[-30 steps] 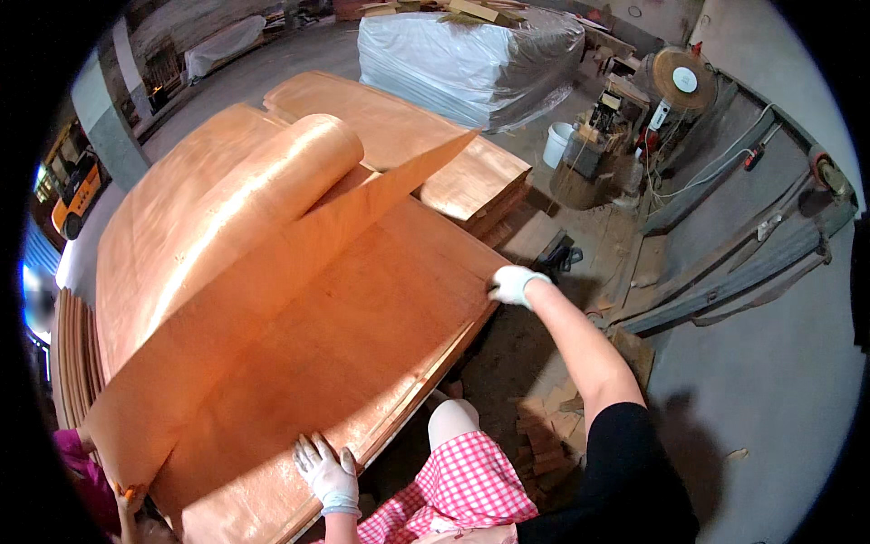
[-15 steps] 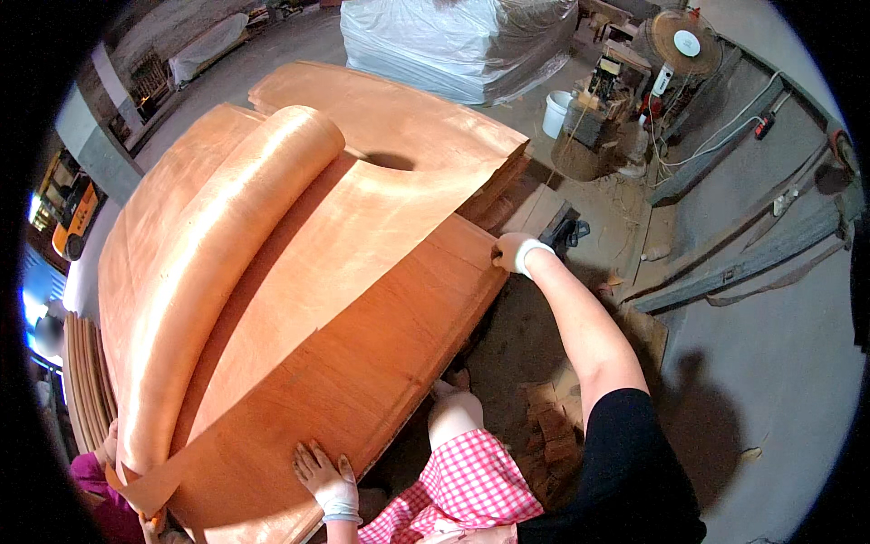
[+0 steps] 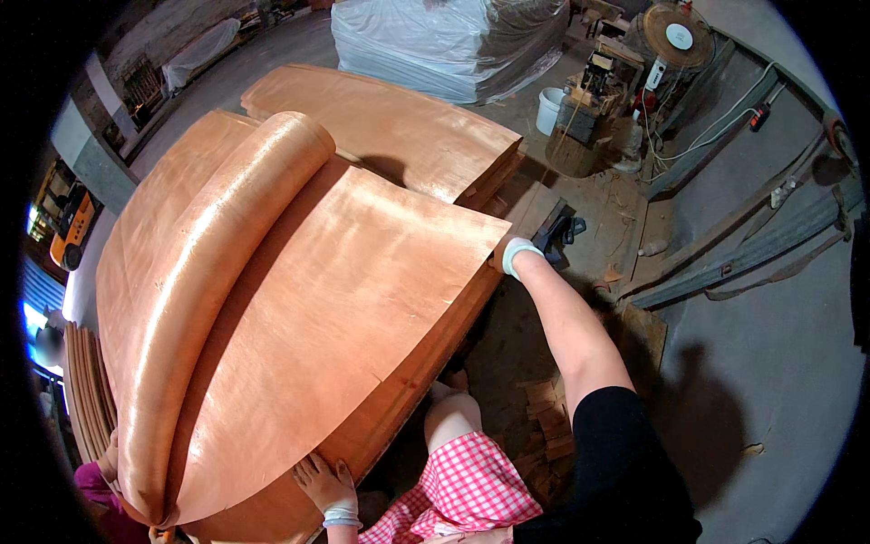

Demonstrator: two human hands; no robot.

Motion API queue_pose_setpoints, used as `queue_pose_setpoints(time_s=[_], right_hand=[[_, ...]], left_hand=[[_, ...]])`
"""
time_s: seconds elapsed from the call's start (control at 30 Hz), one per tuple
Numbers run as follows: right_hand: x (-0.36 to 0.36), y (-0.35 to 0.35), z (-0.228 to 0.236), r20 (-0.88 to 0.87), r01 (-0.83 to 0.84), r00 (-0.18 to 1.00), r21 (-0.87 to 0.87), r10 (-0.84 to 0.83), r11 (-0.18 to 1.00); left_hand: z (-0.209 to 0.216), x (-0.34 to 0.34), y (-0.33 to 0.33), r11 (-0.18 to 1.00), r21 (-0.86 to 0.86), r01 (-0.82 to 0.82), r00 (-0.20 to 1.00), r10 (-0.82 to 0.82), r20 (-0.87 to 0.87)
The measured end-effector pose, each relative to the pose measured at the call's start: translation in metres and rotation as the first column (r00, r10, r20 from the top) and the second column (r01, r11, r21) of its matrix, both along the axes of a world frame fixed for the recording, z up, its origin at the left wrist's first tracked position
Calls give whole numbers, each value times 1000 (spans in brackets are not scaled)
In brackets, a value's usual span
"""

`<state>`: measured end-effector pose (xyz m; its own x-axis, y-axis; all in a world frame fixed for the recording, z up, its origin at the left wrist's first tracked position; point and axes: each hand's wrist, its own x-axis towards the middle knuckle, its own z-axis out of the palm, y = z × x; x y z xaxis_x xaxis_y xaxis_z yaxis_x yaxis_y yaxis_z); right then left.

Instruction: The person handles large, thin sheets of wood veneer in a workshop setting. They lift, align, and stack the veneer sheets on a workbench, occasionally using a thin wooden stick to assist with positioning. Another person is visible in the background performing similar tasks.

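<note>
Head view, workshop floor: a person bends over a tall stack of veneer (image 3: 426, 381), both gloved hands on the top sheet (image 3: 335, 299).

— Where do the hands sit?

— Right hand (image 3: 518, 256) at about two o'clock from the sheet's middle, fingers closed over the far corner of the top sheet. Left hand (image 3: 324, 480) at six o'clock, fingers spread flat on the near edge of the same sheet, pressing rather than pinching.

— And the sheet itself?

— It lies across the stack, reddish-orange and glossy. Its left side curls up into a long roll (image 3: 208, 290) running from eleven o'clock down to seven o'clock. At the roll's lower end another person's hand (image 3: 111, 453), with a pink sleeve, touches the curl.

— What surrounds the stack?

— A second veneer pile (image 3: 390, 127) sits just behind, at twelve o'clock. Beyond it stands a pallet wrapped in white plastic (image 3: 444, 41). A white bucket (image 3: 549, 109) stands at one o'clock, near a cluttered machine stand (image 3: 589, 109). Wood offcuts (image 3: 548, 417) lie on the ground by the person's knee, beside the checked red-and-white cloth (image 3: 471, 485) that the person wears.
</note>
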<state>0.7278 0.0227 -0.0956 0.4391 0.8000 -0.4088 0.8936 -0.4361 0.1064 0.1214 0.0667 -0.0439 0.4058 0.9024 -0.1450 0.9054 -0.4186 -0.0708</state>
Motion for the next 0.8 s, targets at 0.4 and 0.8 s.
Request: queue_pose_setpoints(time_s=[0.4,0.8], right_hand=[[-59,-48,38,-320,654,743,534,-588,536],[-152,-89,31,-479,504,855,673,-200,541]], left_hand=[[-3,-8,-2,998,55,-4,996,-1,92],[-5,-9,-3,995,96,-3,993,-9,119]])
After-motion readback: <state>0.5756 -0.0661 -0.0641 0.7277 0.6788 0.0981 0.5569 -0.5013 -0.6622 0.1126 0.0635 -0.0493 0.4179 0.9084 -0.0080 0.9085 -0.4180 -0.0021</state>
